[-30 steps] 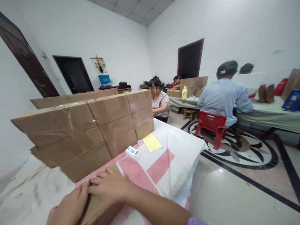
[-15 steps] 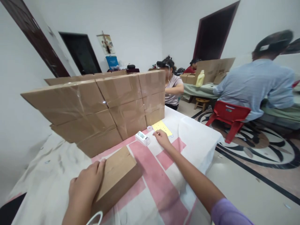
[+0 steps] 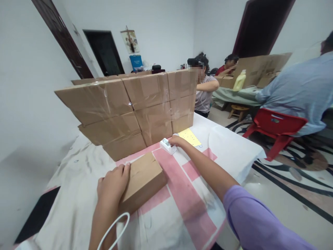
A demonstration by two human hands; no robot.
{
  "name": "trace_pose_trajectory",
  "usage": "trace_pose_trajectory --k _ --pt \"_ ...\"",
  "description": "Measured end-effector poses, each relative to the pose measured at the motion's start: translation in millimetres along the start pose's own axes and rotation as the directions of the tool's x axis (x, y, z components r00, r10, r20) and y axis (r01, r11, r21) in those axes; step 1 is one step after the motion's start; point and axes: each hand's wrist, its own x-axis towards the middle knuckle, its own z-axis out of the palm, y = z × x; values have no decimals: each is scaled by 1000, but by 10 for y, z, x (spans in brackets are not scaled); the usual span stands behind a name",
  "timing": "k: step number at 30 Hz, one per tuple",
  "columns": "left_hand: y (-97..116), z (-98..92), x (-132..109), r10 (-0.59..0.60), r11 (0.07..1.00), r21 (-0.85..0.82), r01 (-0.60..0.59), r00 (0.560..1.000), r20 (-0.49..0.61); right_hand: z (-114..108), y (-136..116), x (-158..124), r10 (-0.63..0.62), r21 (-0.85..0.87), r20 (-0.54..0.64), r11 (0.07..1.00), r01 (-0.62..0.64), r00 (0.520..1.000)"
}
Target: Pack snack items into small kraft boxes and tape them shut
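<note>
Cardboard box (image 3: 144,176), oblong, lies under left hand (image 3: 114,182), right hand (image 3: 177,140) at blocky white device (image 3: 168,148); grips unclear.

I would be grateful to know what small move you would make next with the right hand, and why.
I would probably close the right hand on the small white device: its fingers are right at the device, though a firm grip cannot be made out, and the left hand rests on the cardboard box.
</note>
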Motion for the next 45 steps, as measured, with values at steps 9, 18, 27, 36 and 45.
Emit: trace_pose_trajectory --k 9,18,27,36,45 --pt "-35 21 -3 9 1000 5 -9 1000 -23 72 143 -104 53 179 85 982 -68 995" --pt "-27 26 -28 10 1000 -11 -11 998 -62 152 293 -167 -19 429 43 903 -2 999" --pt "-40 31 -46 -2 1000 -23 0 997 -81 334 515 -237 -71 598 -59 796 92 996" --pt "-41 48 -1 -46 999 -6 46 997 -64 374 555 -240 -34 682 -76 728 77 997" --pt "-47 59 -4 -64 998 -20 62 996 -64 401 581 -235 38 699 -44 715 4 998"
